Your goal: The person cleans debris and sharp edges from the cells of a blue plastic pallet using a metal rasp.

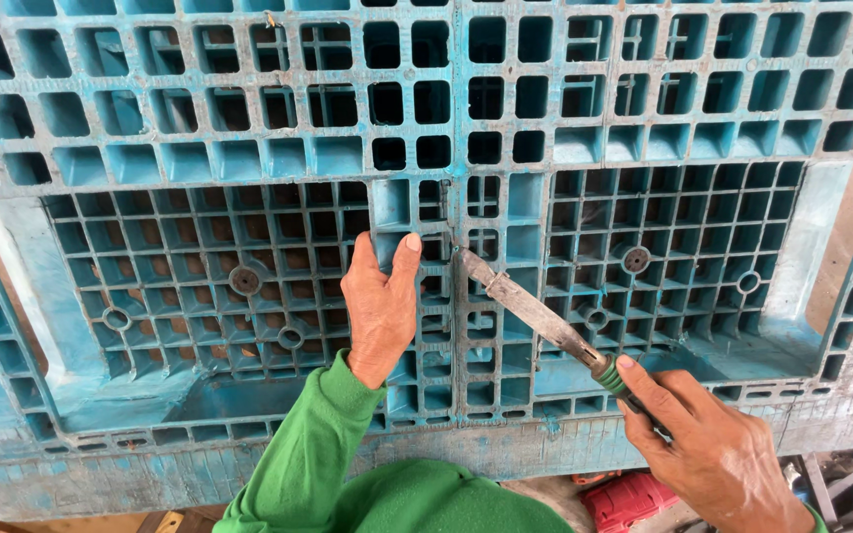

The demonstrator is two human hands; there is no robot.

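Left hand (379, 308) flat, braces worn blue plastic grid pallet (199, 148) | right hand (713, 454) grips green-handled flat metal blade (530, 311), tip at 11 o'clock in centre seam | keep blade shallow, pressure steady.

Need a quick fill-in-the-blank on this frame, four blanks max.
1. The pallet is coloured ____.
2. The right hand grips a flat metal ____ by its handle.
3. The left hand lies flat on the pallet's ____.
4. The left arm's sleeve is ____.

Missing words: blue; blade; grid; green
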